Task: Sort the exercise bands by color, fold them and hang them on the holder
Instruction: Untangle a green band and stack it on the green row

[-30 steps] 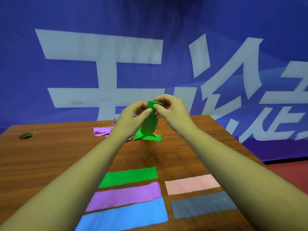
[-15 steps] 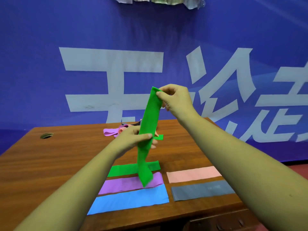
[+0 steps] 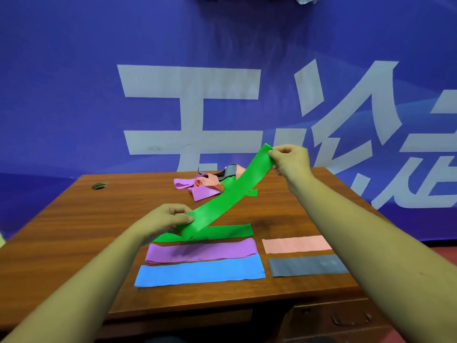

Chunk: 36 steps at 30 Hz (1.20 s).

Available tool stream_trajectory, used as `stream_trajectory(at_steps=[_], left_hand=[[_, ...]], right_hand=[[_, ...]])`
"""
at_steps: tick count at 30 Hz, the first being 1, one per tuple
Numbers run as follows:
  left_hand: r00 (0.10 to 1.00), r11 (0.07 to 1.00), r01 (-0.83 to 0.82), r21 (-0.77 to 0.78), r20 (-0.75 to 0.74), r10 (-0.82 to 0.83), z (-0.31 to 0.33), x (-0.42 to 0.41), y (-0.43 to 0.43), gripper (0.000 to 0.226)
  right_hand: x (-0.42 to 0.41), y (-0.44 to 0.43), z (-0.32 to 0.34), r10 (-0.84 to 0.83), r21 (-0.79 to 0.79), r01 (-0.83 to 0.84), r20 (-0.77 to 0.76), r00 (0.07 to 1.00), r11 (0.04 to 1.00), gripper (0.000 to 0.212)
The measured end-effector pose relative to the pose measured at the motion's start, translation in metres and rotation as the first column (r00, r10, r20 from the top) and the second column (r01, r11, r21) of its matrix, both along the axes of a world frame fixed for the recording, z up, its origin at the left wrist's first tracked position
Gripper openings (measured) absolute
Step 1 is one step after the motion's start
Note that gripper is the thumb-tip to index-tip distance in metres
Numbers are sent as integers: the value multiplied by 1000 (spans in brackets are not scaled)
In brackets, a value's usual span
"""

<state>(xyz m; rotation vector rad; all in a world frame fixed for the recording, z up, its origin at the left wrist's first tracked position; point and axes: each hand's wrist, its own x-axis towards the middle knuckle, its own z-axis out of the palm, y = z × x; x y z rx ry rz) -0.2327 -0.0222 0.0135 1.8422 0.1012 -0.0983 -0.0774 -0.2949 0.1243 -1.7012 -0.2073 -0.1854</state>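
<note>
As the left hand (image 3: 165, 219) and right hand (image 3: 291, 160) are pinching opposite ends of a green band (image 3: 230, 194) slanted above the desk (image 3: 74, 231), the person is sorting; lowering it flat onto the green strip (image 3: 222, 232) is likely coming next.

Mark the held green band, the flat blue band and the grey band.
held green band (image 3: 230, 194): head view, middle of the raised stretch.
flat blue band (image 3: 200, 272): head view, middle of top face.
grey band (image 3: 306, 266): head view, middle of top face.
</note>
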Motion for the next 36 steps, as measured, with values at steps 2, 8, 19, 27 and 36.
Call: stream_trajectory(at_steps=[2, 8, 19, 27, 36], left_hand=[[993, 993, -118, -29, 5, 118, -12, -7, 15, 9], [907, 897, -417, -144, -15, 420, -38, -15, 42, 7], [775, 752, -608, 255, -13, 632, -68, -2, 71, 24], [798, 703, -554, 445, 45, 601, -78, 9, 73, 12], [808, 660, -562, 499, 161, 566, -91, 15, 65, 14]], right_hand=[[4, 4, -19, -30, -18, 29, -69, 997, 999, 17], [8, 21, -83, 10, -118, -45, -283, 959, 992, 23], [8, 32, -169, -63, -405, -127, -424, 903, 906, 10], [17, 38, -186, -97, -538, -110, -343, 934, 836, 8], [12, 40, -200, -85, -686, -74, -195, 977, 724, 9]])
